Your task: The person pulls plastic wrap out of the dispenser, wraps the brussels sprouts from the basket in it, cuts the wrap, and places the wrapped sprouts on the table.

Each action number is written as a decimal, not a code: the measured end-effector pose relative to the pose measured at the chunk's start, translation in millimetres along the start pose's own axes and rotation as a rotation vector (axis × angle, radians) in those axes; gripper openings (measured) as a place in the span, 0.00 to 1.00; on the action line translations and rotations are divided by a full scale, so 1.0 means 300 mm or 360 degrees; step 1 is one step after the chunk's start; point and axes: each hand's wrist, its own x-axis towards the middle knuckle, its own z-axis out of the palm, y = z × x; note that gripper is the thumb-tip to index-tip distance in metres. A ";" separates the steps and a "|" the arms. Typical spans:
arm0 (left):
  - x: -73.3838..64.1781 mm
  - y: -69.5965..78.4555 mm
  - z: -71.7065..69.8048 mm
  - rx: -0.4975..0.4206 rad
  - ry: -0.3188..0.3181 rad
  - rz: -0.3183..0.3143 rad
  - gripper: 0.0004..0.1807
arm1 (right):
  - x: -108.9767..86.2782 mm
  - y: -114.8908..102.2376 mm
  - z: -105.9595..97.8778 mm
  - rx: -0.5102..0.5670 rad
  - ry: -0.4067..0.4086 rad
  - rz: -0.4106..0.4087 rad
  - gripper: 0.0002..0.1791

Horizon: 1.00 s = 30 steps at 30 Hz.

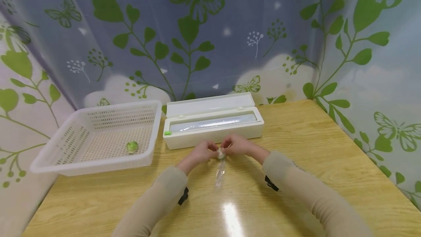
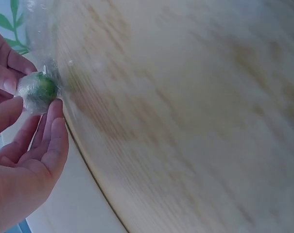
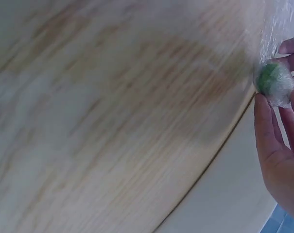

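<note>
Between both hands, just in front of the white box, is a small green Brussels sprout (image 1: 221, 153) wrapped in clear cling film. My left hand (image 1: 202, 151) pinches it from the left side. From the other side my right hand (image 1: 238, 145) holds it with thumb and fingers. A twisted tail of cling film (image 1: 220, 176) hangs from it toward the table's near side. In the left wrist view the wrapped sprout (image 2: 41, 90) shows green through crumpled film, with fingertips around it. The right wrist view shows the sprout (image 3: 273, 81) at its right edge, fingers below and beside it.
Behind the hands a long white cling film box (image 1: 210, 137) stands with its lid (image 1: 210, 105) raised and a green slider (image 1: 167, 132) at its left end. On the left, a white plastic basket (image 1: 95, 165) holds another Brussels sprout (image 1: 132, 147). A patterned curtain hangs behind the wooden table (image 1: 312, 149).
</note>
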 end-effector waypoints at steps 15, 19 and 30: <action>0.009 -0.009 0.002 0.0207 0.0014 0.0187 0.06 | -0.022 0.007 -0.003 -0.0037 -0.0136 -0.0196 0.05; 0.011 -0.011 0.004 0.0155 -0.0003 0.0181 0.10 | -0.023 0.019 0.000 -0.0043 -0.0154 -0.0161 0.08; 0.005 -0.026 -0.005 0.0293 -0.0158 0.0277 0.08 | 0.018 0.057 0.015 -0.0119 -0.0233 -0.0168 0.11</action>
